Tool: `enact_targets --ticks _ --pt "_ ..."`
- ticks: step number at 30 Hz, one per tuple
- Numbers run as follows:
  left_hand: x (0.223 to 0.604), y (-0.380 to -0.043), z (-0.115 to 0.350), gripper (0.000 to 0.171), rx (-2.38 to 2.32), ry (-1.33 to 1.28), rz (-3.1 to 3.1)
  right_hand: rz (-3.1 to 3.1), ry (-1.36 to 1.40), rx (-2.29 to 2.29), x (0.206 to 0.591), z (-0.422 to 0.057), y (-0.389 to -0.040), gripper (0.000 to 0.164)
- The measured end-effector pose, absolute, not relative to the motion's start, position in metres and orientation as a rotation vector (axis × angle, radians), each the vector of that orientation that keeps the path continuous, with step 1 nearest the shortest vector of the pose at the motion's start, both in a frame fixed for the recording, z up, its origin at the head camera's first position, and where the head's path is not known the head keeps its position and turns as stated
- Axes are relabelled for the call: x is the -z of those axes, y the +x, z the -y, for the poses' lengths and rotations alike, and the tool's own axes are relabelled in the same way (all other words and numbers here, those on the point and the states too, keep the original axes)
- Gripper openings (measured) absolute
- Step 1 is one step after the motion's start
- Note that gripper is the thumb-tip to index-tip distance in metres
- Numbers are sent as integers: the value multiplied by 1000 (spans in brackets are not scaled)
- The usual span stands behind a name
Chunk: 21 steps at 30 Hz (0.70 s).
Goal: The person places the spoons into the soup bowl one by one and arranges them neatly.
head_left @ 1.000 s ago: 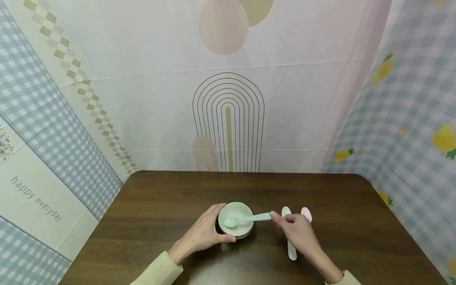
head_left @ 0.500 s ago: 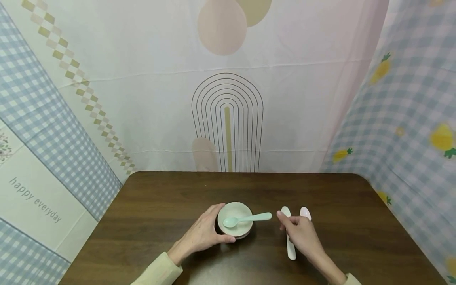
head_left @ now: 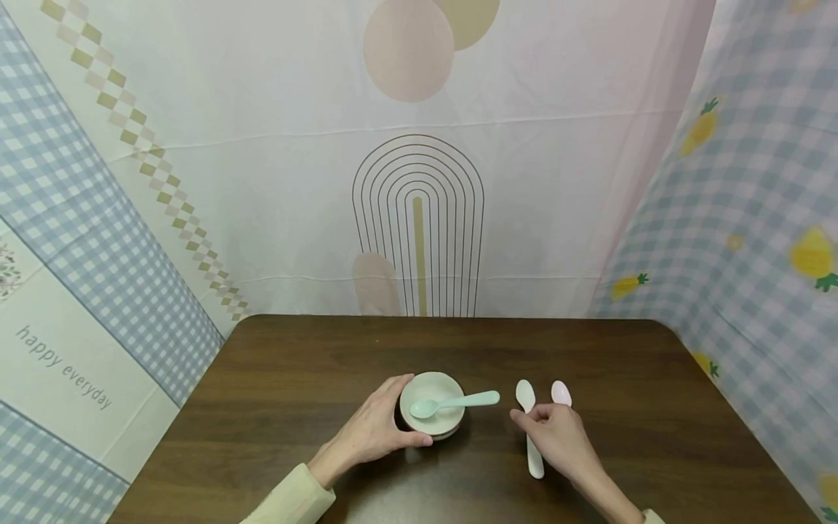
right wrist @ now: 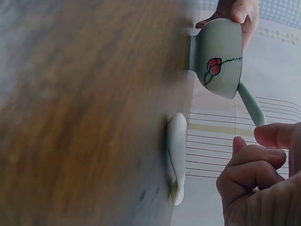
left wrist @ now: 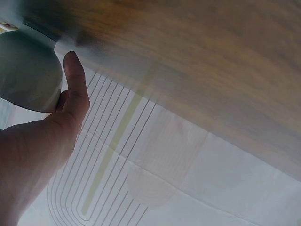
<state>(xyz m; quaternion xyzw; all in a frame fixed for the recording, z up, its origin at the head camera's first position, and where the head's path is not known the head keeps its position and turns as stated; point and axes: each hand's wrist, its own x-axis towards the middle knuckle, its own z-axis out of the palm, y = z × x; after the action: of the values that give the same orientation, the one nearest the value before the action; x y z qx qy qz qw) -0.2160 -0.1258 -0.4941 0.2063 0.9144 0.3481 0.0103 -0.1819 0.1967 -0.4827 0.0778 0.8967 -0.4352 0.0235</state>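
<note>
The bowl (head_left: 441, 387) is gripped from the left by the left hand (head_left: 376, 423); the green spoon (head_left: 461, 401) is rested inside, its handle projecting past the right rim. Nothing is held by the right hand (head_left: 556, 434), its fingers loosely curled above the white spoon (head_left: 526, 394) on the bench (head_left: 294, 364), left of the pink spoon (head_left: 561, 393). For a clean pick-up, the white handle is best pinched near its middle, with the bowl braced and the green handle avoided
</note>
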Motion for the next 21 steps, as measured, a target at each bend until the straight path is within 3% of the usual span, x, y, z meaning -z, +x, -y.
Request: enact_targets --ticks 21 --pt "494 -216 126 106 -1091 646 -2856 -2780 226 1250 488 -206 -179 32"
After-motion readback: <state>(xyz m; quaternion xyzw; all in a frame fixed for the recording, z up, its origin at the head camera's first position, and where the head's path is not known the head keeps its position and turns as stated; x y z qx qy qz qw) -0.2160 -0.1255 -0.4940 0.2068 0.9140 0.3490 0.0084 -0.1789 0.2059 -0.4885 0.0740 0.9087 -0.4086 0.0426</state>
